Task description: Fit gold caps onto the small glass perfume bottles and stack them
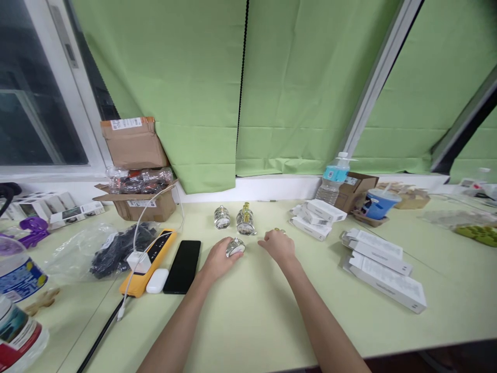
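Note:
My left hand (219, 259) lies on the pale green table (256, 316) with its fingers curled round a small clear glass bottle (235, 247). A little to the right, my right hand (278, 244) rests knuckles up, its fingers closed over something small and gold-coloured (278, 230) that I cannot make out. Just beyond the hands stand two more small glass bottles: a plain one (221, 217) and one with a gold sprayer top (245, 219).
A black phone (183, 265), a white earbud case (157, 281) and a yellow device (149, 261) with a white charger lie at the left. White boxes (382, 269) lie at the right, a water bottle (332, 184) and blue cup (377, 203) behind. Cardboard boxes (135, 171) stand back left.

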Tool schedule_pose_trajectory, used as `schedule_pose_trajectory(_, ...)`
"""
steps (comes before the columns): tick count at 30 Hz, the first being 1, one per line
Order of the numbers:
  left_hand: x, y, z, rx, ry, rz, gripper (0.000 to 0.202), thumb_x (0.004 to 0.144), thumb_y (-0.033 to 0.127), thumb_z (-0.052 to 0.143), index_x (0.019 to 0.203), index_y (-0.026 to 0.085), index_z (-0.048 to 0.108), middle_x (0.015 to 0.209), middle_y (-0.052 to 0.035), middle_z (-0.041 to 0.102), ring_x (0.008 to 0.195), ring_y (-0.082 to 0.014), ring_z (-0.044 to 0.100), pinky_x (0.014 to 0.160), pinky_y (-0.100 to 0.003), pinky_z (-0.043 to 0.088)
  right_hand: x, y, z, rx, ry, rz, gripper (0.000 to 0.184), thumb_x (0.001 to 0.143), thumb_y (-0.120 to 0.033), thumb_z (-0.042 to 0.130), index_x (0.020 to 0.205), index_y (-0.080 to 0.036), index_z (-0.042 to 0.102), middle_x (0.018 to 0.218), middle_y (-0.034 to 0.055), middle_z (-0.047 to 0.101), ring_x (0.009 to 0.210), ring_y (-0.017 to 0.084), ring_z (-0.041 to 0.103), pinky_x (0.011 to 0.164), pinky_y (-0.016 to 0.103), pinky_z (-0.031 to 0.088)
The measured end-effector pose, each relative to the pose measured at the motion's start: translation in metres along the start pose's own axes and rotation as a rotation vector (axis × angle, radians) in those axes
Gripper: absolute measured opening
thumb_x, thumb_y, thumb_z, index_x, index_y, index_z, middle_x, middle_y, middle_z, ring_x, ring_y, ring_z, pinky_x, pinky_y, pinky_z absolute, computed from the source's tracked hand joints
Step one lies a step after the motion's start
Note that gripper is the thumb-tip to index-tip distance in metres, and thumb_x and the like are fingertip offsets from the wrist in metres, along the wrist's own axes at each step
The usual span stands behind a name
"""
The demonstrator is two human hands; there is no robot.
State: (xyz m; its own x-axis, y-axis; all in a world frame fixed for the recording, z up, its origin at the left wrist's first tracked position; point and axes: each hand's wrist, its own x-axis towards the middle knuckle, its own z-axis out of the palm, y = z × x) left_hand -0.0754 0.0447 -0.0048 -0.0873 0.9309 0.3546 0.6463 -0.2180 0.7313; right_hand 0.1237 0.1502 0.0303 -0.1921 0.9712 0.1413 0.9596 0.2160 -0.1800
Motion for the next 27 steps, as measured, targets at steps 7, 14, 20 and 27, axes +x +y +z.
schedule_pose_trajectory(7, -0.002, 0.003, -0.002, 0.004, -0.034, 0.014, 0.031, 0.079, 0.042, 0.067, 0.101, 0.022, 0.062, 0.101, -0.0046, 0.068, 0.089, -0.0211, 0.061, 0.075, -0.028, 0.046, -0.001, -0.004, 0.006, 0.01, -0.026, -0.024, 0.016, 0.083, -0.024, 0.062, 0.091, -0.02, 0.075, 0.091, 0.014, 0.071, 0.087, 0.026, 0.067, 0.072, 0.033, 0.046)
schedule_pose_trajectory(14, -0.002, 0.004, -0.002, 0.024, -0.048, 0.019, 0.032, 0.079, 0.043, 0.067, 0.101, 0.021, 0.063, 0.1, -0.0049, 0.068, 0.088, -0.0208, 0.061, 0.072, -0.028, 0.044, -0.006, -0.009, 0.001, 0.234, 0.029, -0.167, 0.012, 0.083, -0.026, 0.062, 0.081, -0.02, 0.073, 0.088, 0.0089, 0.073, 0.082, 0.023, 0.067, 0.073, 0.031, 0.047)
schedule_pose_trajectory(20, -0.002, 0.004, -0.001, 0.022, -0.048, 0.024, 0.026, 0.078, 0.04, 0.066, 0.095, 0.021, 0.062, 0.093, -0.0027, 0.068, 0.082, -0.0186, 0.059, 0.069, -0.026, 0.043, -0.016, -0.026, -0.005, 0.944, 0.069, -0.464, 0.031, 0.085, -0.047, 0.063, 0.092, -0.019, 0.073, 0.089, 0.0064, 0.074, 0.079, 0.02, 0.067, 0.072, 0.03, 0.053)
schedule_pose_trajectory(27, -0.002, 0.006, -0.003, 0.02, -0.066, 0.027, 0.024, 0.079, 0.041, 0.064, 0.094, 0.021, 0.062, 0.088, -0.0022, 0.068, 0.077, -0.0187, 0.059, 0.066, -0.027, 0.043, -0.026, -0.038, -0.013, 1.074, 0.015, -0.637, 0.026, 0.084, -0.042, 0.068, 0.095, -0.021, 0.076, 0.095, 0.0072, 0.071, 0.085, 0.02, 0.066, 0.072, 0.031, 0.053)
